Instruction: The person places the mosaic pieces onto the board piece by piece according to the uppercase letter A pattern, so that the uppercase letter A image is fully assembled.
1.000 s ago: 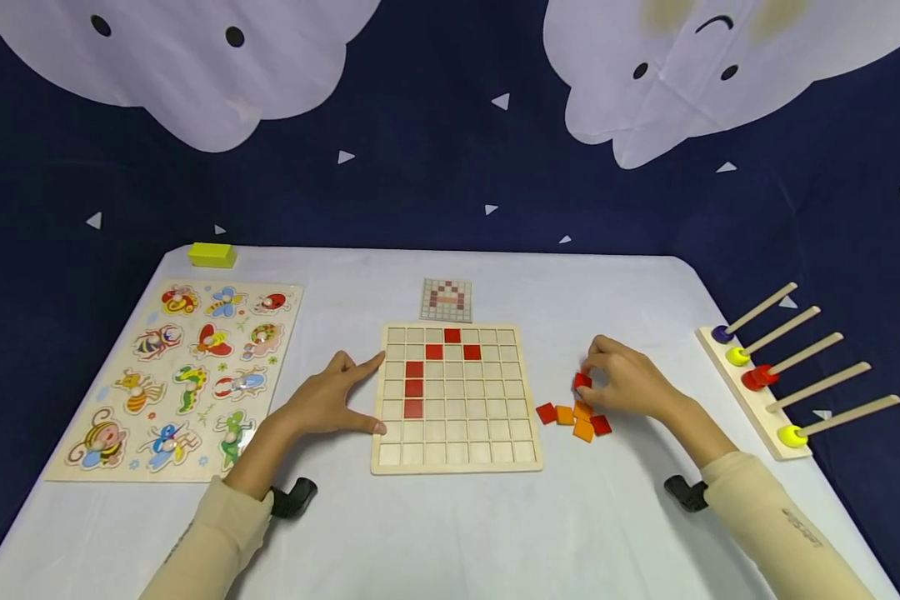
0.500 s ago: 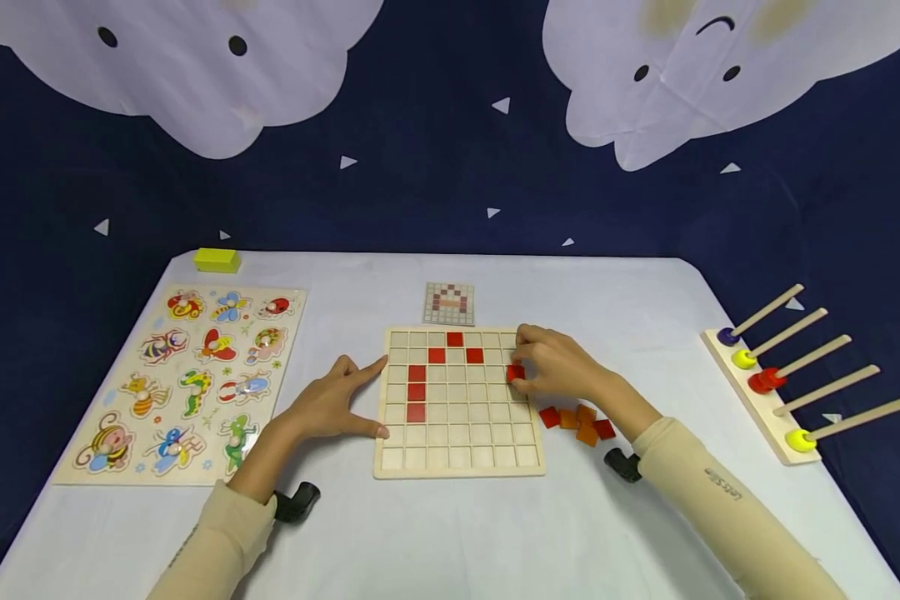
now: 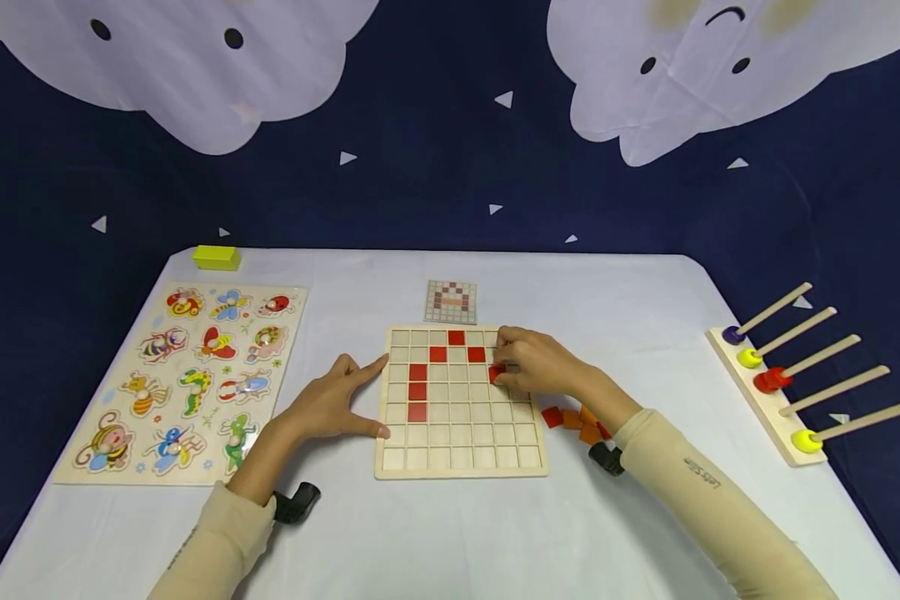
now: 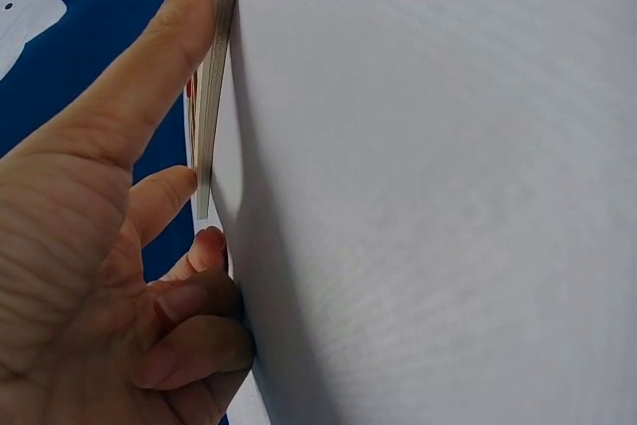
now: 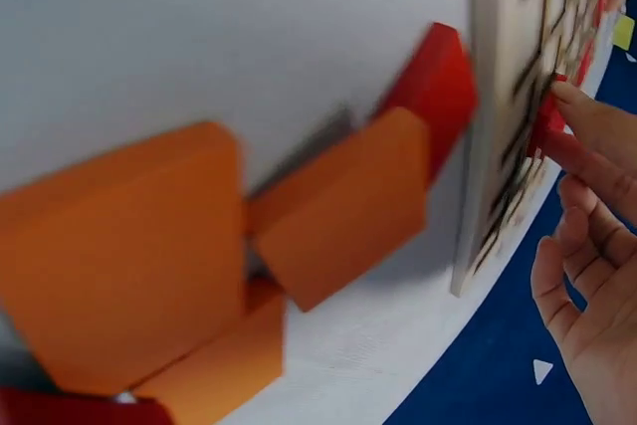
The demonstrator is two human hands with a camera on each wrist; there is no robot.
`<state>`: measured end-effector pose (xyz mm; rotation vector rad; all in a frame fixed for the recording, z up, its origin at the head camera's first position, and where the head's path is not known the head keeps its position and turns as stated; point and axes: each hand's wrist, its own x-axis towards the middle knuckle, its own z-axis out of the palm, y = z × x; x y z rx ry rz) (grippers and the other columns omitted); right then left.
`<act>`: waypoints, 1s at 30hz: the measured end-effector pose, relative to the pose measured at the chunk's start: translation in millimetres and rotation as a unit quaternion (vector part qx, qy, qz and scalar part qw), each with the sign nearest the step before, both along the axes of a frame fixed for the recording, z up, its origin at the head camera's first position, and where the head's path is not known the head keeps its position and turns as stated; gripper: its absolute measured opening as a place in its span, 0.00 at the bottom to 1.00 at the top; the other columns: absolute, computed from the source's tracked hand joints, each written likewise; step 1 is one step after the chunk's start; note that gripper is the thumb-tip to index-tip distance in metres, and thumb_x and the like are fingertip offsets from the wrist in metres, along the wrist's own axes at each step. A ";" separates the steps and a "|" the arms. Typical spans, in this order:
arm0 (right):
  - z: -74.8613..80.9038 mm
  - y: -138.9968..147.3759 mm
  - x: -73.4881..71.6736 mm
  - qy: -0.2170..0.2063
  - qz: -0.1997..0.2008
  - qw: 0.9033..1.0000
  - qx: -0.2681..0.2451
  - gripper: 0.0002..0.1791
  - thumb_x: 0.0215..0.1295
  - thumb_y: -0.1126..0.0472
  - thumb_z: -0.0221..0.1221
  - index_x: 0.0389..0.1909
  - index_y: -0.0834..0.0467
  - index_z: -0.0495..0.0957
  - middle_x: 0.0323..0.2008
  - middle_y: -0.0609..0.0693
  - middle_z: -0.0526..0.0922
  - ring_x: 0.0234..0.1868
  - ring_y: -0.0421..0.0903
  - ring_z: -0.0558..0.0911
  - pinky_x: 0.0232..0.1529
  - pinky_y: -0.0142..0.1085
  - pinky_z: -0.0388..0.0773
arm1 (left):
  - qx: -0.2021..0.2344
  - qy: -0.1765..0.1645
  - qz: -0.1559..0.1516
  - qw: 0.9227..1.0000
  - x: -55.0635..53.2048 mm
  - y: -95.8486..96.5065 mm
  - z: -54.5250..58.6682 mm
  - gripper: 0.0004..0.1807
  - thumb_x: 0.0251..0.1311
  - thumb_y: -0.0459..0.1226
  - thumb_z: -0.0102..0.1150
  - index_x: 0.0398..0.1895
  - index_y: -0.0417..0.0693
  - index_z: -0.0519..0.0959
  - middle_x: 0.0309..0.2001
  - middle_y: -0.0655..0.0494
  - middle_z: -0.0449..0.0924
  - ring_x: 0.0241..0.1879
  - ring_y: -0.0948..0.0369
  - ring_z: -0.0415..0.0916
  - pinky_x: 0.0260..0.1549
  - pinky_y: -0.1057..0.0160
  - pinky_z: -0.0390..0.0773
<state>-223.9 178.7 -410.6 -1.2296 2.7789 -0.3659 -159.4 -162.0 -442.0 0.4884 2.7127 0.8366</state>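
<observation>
The square grid board (image 3: 461,435), divided into seven rows of seven shallow compartments, lies at the centre of the table (image 3: 450,542). Six red tiles (image 3: 417,391) occupy it. Counting rows from the far edge and columns from your left, they sit in row one, column four; row two, columns three and five; and rows three, four and five, column two. Your right hand (image 3: 538,362) pinches a further tile (image 3: 496,376) between thumb and finger at row three, column six; you cannot tell whether it is seated. Your left hand (image 3: 328,408) grasps nothing: thumb and forefinger, spread apart, touch the board's left edge. Loose orange and red tiles (image 3: 572,419) lie just beside its right edge, partly behind your right wrist. The pattern card (image 3: 451,317) lies just beyond the far edge. To your right, the peg stand (image 3: 786,427) bears purple, yellow and red beads.
</observation>
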 end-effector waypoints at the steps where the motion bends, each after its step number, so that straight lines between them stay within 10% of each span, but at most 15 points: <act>1: 0.3 0.2 0.1 -0.004 -0.002 1.000 -0.007 0.09 0.56 0.56 0.72 0.34 0.58 0.87 0.37 0.47 0.76 0.36 0.41 0.73 0.39 0.37 0.75 | 0.000 0.001 0.000 1.000 0.3 -0.1 0.7 0.61 0.37 0.58 0.79 0.76 0.52 0.60 0.40 0.51 0.60 0.27 0.59 0.59 0.28 0.63 0.62; 10: -0.3 2.0 -1.1 0.053 0.000 0.999 -0.013 0.12 0.53 0.55 0.74 0.34 0.59 0.89 0.37 0.49 0.77 0.37 0.43 0.75 0.38 0.37 0.76 | 0.005 0.009 0.001 1.000 0.2 0.4 2.2 0.60 0.37 0.57 0.79 0.76 0.51 0.61 0.40 0.52 0.60 0.27 0.59 0.58 0.28 0.63 0.62; 22: 2.6 27.9 11.9 -0.041 -0.052 0.997 -0.027 0.21 0.60 0.53 0.69 0.51 0.60 0.85 0.38 0.50 0.78 0.32 0.45 0.74 0.34 0.34 0.71 | 0.008 -0.002 0.001 1.000 0.9 0.7 -3.9 0.61 0.37 0.57 0.80 0.76 0.51 0.60 0.41 0.51 0.61 0.27 0.59 0.59 0.28 0.63 0.62; 30: 10.2 63.2 33.7 -0.085 -0.087 0.993 0.003 0.15 0.54 0.55 0.74 0.40 0.56 0.88 0.37 0.46 0.77 0.39 0.45 0.77 0.42 0.40 0.76 | 0.007 0.000 0.000 1.000 -0.2 0.5 -2.2 0.61 0.37 0.57 0.80 0.76 0.51 0.60 0.41 0.51 0.61 0.27 0.59 0.59 0.28 0.63 0.62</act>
